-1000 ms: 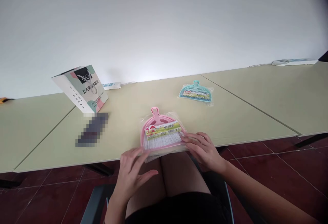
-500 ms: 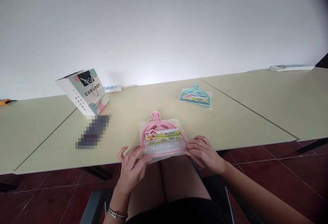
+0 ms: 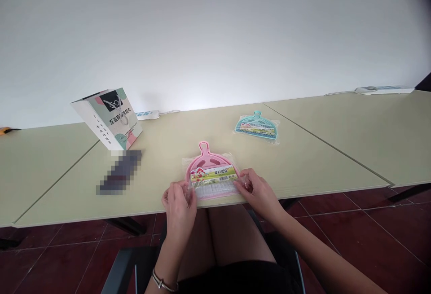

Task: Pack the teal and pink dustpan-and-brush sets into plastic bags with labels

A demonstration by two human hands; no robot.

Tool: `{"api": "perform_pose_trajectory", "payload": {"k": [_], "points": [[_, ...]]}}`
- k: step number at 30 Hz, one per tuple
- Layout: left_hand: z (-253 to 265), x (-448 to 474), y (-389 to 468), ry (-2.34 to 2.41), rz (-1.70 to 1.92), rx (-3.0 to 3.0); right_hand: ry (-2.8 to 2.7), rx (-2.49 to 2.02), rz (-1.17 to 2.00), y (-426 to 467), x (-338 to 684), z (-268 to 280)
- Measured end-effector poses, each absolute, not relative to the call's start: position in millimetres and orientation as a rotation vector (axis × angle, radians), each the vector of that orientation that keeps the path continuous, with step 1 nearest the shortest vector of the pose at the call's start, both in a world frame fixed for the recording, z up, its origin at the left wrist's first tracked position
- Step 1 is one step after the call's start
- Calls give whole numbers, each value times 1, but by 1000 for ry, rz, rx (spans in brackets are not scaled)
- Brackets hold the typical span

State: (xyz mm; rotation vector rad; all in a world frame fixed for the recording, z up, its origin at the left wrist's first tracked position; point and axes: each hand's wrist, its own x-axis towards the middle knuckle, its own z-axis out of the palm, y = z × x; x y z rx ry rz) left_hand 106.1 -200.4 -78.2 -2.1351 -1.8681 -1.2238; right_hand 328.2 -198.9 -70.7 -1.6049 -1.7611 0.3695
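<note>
Both our hands have shifted inward and a little away from us since half a second ago, the fingers now curled in at the lower corners. Around us on the pale surface [image 3: 161, 164], a second, turquoise dustpan and brush set [image 3: 257, 127] lies in its own wrapper, farther back and to the right. A printed paper gift bag [image 3: 114, 116] with a rope handle stands to the left, partly hiding a power strip [image 3: 148, 115] by the wall [image 3: 215, 38]. Just in front of the bag is a dark object [image 3: 119, 173], too pixelated for us to name. Another power strip [image 3: 387, 89] sits at the far right.

Our pink dustpan and brush set [image 3: 211, 168] lies flat at the near edge, its looped handle pointing away from us. White bristles [image 3: 215, 190] show below a card label [image 3: 213, 175] printed with red mushrooms, and clear plastic wrapper [image 3: 186, 164] extends past the pink rim. Our left hand [image 3: 180, 199] pinches that film narrowly at the left corner; our right hand [image 3: 254, 188] grips a bunched bit at the right. Our fingers cover both lower corners.
</note>
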Motion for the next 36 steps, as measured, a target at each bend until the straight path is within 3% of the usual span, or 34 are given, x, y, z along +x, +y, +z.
{"api": "perform_pose_trajectory", "payload": {"k": [8, 18, 22, 24, 29, 32, 36], "points": [[-71, 104, -201, -2013, -1160, -2169, -1735, -1603, 470, -195, 329, -70], [-44, 74, -197, -1999, -1663, -2660, -1900, -1241, 499, -211, 351, -64], [-40, 73, -160, -2104, -1486, -2553, -1873, -1225, 386, -224, 344, -61], [-38, 75, -137, -2258, -1263, -2582, -1744, -1222, 535, -232, 332, -57], [-32, 84, -103, -2249, -898, -3002, -1041, -1236, 1314, -249, 307, -47], [-35, 87, -102, -2214, -1092, -3006, -565, -1157, 1441, -249, 304, -47], [-45, 91, -115, -2179, -1475, -2768, -317, -1110, 1349, -233, 303, -51]]}}
